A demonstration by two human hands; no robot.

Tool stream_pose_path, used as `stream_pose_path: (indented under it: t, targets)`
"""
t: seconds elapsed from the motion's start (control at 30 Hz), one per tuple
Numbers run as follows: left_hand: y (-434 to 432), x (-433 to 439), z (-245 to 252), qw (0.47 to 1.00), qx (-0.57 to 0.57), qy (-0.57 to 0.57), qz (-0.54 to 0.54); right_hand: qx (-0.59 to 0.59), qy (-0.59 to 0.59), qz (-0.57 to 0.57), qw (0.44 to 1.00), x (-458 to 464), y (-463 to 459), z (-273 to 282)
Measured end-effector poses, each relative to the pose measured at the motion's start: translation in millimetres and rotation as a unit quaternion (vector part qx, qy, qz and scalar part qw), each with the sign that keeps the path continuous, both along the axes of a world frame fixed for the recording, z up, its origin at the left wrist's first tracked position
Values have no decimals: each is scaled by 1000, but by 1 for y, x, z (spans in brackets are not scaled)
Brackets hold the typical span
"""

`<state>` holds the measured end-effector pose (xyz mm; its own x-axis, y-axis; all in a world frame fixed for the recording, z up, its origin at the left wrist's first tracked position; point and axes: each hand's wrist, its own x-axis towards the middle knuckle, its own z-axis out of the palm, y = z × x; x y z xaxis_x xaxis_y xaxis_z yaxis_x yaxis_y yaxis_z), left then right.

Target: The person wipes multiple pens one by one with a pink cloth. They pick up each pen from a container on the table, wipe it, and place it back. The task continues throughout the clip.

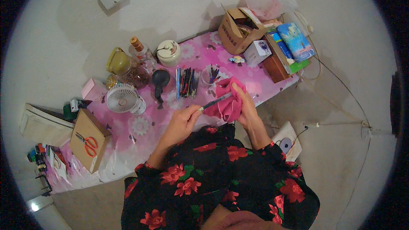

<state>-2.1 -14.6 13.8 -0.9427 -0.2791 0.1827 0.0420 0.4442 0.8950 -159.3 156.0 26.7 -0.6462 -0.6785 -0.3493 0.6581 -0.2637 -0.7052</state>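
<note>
My left hand (183,121) grips one end of a dark pen (212,102) in front of my body. The pen's other end, clear or grey, reaches to a crumpled pink cloth (228,110). That cloth is bunched in my right hand (247,105), its thumb pressed on top near the pen's tip. Just beyond the hands, a clear round cup (209,76) holds a few pens. Left of it lies a row of several pens and pencils (187,83), side by side on the flowered pink tablecloth (166,115).
Left on the table are a white fan (123,99), a black-handled item (159,80), a jar (137,75), a bottle (143,52) and a lidded pot (168,53). Orange-handled scissors (90,146) lie on a cardboard box (84,127). An open carton (235,38) and books (294,43) stand at right.
</note>
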Motion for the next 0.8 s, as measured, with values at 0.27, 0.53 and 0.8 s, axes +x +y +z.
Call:
stream_pose_path:
  t: [0.27, 0.53, 0.8]
  targets:
    - [9, -3, 0, 998, 57, 7, -22, 20, 8, -55, 998, -3, -8, -2]
    - [18, -4, -3, 795, 579, -130, -126, 57, 17, -26, 998, 7, -16, -1]
    - [11, -3, -6, 630, 737, -156, -187, -1, 34, -95, 995, 16, -25, -14]
